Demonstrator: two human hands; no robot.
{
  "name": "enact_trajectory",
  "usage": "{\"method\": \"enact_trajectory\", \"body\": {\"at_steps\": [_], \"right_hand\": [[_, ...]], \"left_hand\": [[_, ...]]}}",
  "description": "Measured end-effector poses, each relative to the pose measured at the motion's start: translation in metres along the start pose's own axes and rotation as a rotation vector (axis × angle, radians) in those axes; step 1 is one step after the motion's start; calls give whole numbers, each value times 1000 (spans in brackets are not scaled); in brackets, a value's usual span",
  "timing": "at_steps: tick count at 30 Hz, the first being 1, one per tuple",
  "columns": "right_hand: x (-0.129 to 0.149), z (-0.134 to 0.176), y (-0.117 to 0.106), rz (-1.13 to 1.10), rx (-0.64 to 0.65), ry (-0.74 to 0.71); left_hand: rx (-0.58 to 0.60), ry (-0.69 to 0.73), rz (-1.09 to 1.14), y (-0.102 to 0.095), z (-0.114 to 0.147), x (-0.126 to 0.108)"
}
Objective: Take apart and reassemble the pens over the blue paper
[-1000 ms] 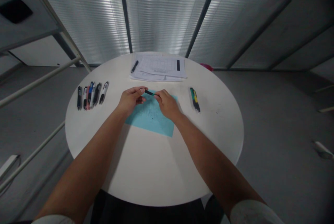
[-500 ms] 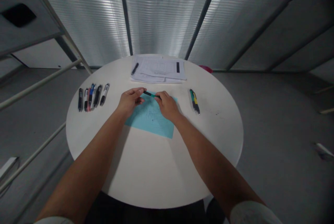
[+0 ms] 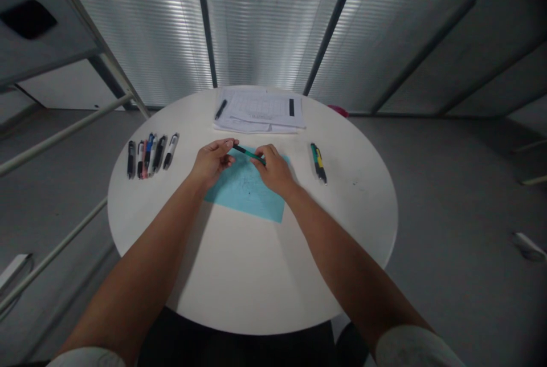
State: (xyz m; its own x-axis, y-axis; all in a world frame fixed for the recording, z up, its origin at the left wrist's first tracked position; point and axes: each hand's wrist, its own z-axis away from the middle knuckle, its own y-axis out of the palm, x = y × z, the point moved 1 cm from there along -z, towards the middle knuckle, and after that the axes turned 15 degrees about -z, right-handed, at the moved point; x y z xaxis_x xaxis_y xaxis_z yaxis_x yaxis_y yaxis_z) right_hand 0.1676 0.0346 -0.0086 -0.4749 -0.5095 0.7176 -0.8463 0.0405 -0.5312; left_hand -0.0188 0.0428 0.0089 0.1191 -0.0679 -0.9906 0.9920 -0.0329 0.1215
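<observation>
Between my two hands a green and black pen [image 3: 248,153] is held above a light blue sheet of paper [image 3: 243,196]. My left hand [image 3: 211,163] pinches the black end of it between thumb and fingers. At the green end, the fingers of my right hand [image 3: 273,169] are closed round the pen. Faint marks show on the blue sheet, which lies flat on the white round table [image 3: 252,276]. To the right of my right hand, a green and black pen and a yellow and black pen [image 3: 319,162] lie side by side.
Several pens [image 3: 147,156] in black, white, blue and pink lie in a row at the table's left. A stack of printed papers [image 3: 260,110] with a black pen [image 3: 221,109] on it lies at the back. A metal rail [image 3: 64,136] runs beside the table's left.
More of the pen's green part shows now, as the fingers of my right hand have shifted on it. Both hands stay in nearly the same place; the view has tilted slightly.
</observation>
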Motion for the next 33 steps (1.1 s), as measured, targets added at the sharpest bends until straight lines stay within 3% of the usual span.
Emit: {"method": "enact_trajectory", "body": {"at_steps": [14,25,29,33], "right_hand": [[-1,-1,0,-71,68,33],[-18,-15,-6,-1047,-360,352],[-14,-18,-12,-1329,-386,509],[-13,-17,-15,-1488,-328,598]], "left_hand": [[25,36,20,-3,-5,5],[-84,48,-36,-2,-3,1],[-137,139,-201,-2,-4,2],[-198,231,-432,2,-1,1]]}}
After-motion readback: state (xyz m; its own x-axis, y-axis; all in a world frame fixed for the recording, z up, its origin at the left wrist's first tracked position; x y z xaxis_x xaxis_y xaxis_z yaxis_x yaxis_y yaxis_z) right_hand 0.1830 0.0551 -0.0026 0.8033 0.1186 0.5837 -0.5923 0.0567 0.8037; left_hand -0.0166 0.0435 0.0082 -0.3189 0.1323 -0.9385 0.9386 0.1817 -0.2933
